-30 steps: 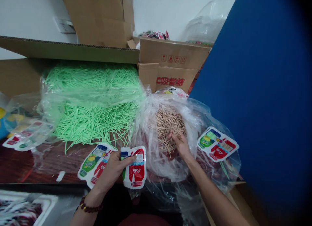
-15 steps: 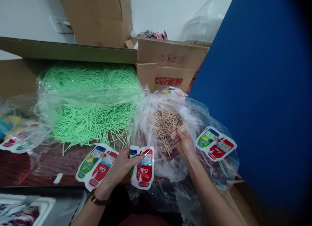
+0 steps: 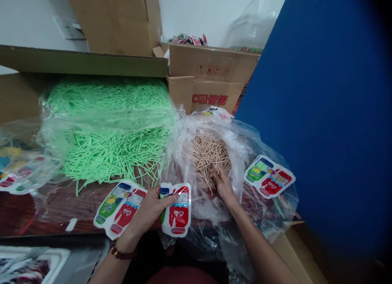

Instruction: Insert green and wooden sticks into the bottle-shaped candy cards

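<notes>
My left hand pinches a printed packet with a red Cola jar on it, thumb across its front. Beneath my left wrist and fingers lies a similar two-jar packet, green and red. My right hand is at the near edge of a heap of thin brown sticks in a clear plastic bag. Its fingers are curled in on some sticks; the fingertips are partly hidden among them. To the right, another packet, with sticks visible in its windows, rests on the plastic.
Bright green sticks spill from a bag in an open cardboard box at left. A second carton stands behind the brown sticks. A blue panel bounds the right side. A white tray sits at lower left.
My right hand has moved down and left from above the heap into the brown sticks; the bundle it held up no longer shows. My left hand keeps its hold on the packet. The view has shifted slightly.
</notes>
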Tool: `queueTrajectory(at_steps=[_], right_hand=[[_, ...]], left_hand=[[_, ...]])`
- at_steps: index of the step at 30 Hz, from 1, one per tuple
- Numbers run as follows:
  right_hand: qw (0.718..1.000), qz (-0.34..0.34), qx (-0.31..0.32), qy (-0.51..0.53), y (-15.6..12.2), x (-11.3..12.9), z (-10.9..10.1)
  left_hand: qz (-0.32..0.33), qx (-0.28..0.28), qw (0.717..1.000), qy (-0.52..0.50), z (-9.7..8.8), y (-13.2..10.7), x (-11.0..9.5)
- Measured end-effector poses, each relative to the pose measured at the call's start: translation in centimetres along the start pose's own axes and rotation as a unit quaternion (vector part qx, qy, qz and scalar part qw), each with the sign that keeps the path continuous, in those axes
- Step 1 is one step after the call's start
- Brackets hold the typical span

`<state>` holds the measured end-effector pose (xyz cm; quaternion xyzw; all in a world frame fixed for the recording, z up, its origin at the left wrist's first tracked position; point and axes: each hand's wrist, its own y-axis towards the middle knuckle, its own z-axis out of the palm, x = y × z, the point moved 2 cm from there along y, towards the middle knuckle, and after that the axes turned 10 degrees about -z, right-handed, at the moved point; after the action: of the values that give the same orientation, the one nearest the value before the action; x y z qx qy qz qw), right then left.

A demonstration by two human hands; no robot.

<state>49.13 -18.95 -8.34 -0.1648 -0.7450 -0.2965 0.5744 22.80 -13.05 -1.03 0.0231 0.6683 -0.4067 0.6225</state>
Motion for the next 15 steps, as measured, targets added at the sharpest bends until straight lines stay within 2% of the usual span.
queueTrajectory(at_steps=[3,5,7,10,13,15], right_hand=[[0.999,0.003,-0.029,0.029,0.3,1.3,-0.4],[0.991,0.007,-0.056,0.118,0.5,3.1,-0.6],[0.965,0.015,-0.068,0.252,0.3,5.6,-0.3],[0.929,0.030,-0.040,0.366,-0.7,9.6,1.1],[0.910,0.031,-0.010,0.412,-2.1,12.6,3.0],[0.905,0.020,0.009,0.426,-2.9,13.8,4.1]], left_hand=[[-0.010,0.005,1.000,-0.010,0.1,0.0,0.2],[-0.015,0.015,1.000,-0.016,0.4,0.0,0.2],[-0.022,0.032,0.999,-0.017,1.0,-0.1,0.0],[-0.024,0.064,0.998,-0.012,2.0,-0.4,-0.6],[-0.009,0.075,0.997,-0.004,2.4,-0.7,-1.1],[0.002,0.079,0.997,-0.005,2.4,-0.8,-1.3]])
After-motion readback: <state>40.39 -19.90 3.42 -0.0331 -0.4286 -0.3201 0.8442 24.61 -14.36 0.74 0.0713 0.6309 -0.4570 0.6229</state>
